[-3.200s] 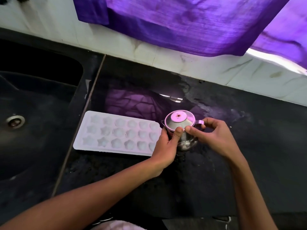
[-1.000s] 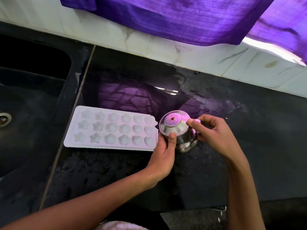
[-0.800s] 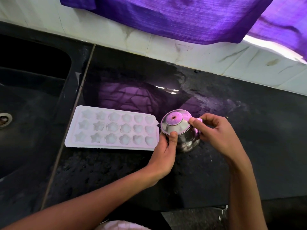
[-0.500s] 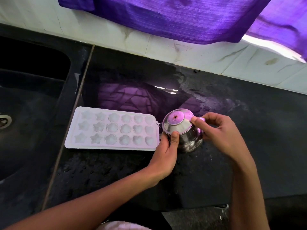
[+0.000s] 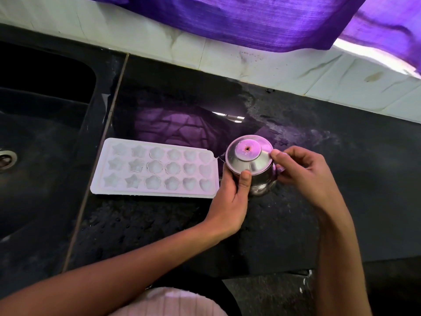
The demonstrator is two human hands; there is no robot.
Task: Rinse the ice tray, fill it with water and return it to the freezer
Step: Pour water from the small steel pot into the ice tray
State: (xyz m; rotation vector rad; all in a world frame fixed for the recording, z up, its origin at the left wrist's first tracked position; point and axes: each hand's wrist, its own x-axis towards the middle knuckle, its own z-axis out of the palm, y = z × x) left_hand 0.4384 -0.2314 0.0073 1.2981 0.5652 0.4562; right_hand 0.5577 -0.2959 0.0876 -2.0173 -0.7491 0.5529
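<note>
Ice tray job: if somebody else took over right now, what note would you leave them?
Left hand: grips the side of the small steel pot, thumb on its lid.
Right hand: pinches the rim of the lid from the other side.
The pot stands on the black counter, lid on.
The ice tray lies flat on the counter just left of the pot, beside the sink. Whether its moulds hold water cannot be told.
Left: get the lid off, probably fill the tray from the pot, then carry it to the freezer, which is out of view.

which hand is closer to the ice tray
Left. The left hand grips the steel pot right beside the ice tray; the right hand is on the pot's far side.
</note>
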